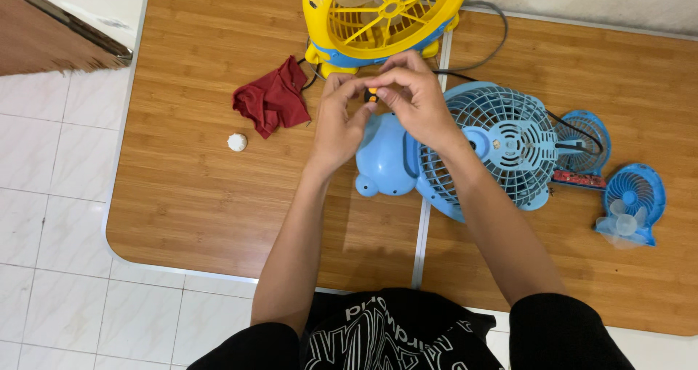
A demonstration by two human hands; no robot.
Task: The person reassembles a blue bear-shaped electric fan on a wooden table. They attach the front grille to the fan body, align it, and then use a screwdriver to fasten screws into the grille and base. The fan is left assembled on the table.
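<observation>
Near the top middle of the frame, both hands meet over a wooden table (203,195). The left hand (340,126) and the right hand (414,97) pinch a small black and orange part (371,94) between their fingertips. Both hands are curled in tight around it, with the thumbs and first fingers touching it. The part is tiny and mostly hidden, so I cannot tell just what it is.

Right under the hands lies a light blue fan (502,148) on its side. Its round cage points to the right of the frame, and its smooth blue base (385,163) sits below the left hand. The right wrist rests across the cage.

Above the hands, at the top edge, stands a yellow fan (385,14) with a blue strip along its bottom. A dark cord (494,35) curves away from it toward the right.

To the left of the hands lies a crumpled red cloth (273,97). Just below the cloth sits a small white round knob (237,142), apart from it.

At the right side of the frame are two small blue fans. One small fan (585,141) touches the big blue fan, with a red flat piece (579,179) beside it. The other small fan (634,203) lies near the right edge.

White floor tiles (51,195) fill the left of the frame.
</observation>
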